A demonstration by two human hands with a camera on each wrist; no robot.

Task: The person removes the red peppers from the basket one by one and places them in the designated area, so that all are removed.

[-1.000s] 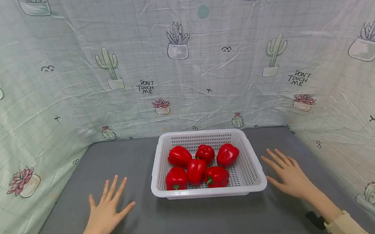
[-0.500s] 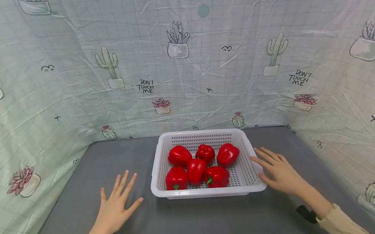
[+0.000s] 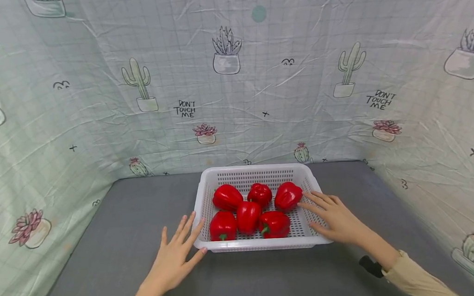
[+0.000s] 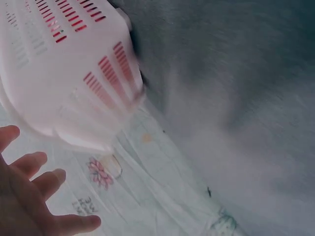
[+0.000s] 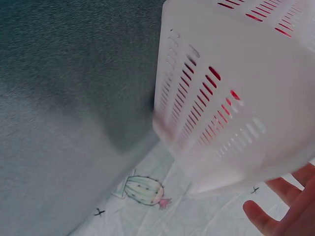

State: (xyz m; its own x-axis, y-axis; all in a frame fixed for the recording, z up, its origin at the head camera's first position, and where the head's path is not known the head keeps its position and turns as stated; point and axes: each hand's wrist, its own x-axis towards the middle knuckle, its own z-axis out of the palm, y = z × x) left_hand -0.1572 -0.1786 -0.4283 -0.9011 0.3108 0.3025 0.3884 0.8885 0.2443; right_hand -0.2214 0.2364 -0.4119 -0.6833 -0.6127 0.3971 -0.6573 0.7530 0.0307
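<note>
Table (image 3: 115, 250): grey surface enclosed on three sides by a cactus-print cloth backdrop (image 3: 233, 97); it carries the basket.
Basket (image 3: 262, 244): white slotted plastic tub, rectangular, resting flat on the table at centre. Its long axis runs left to right across the person; the short end walls face the two hands. This is the landmark for all entries below.
Basket contents: six red peppers (image 3: 248, 216) lying loose inside the basket, three along the far wall and three along the near wall.
Left hand (image 3: 175, 260): at the near-left corner of the basket, fingers spread and straight, gripping nothing. In the head view the fingertips reach the left end wall and the near rim; contact cannot be confirmed. The left wrist view shows the basket wall (image 4: 64, 83) close ahead of the extended fingers (image 4: 34, 164).
Right hand (image 3: 338, 219): at the right end wall of the basket, fingers spread and straight, gripping nothing. The fingertips overlap the right rim, near the far-right pepper (image 3: 287, 195). The right wrist view shows the basket wall (image 5: 231, 98) just above the hand (image 5: 290, 206).
Key relation: the basket lies between the two hands along its long axis, one hand at each short end. Judged from the head view, both hands are about equally near.
Sleeve (image 3: 414, 279): beige cuff on the right forearm, near-right of the basket.
</note>
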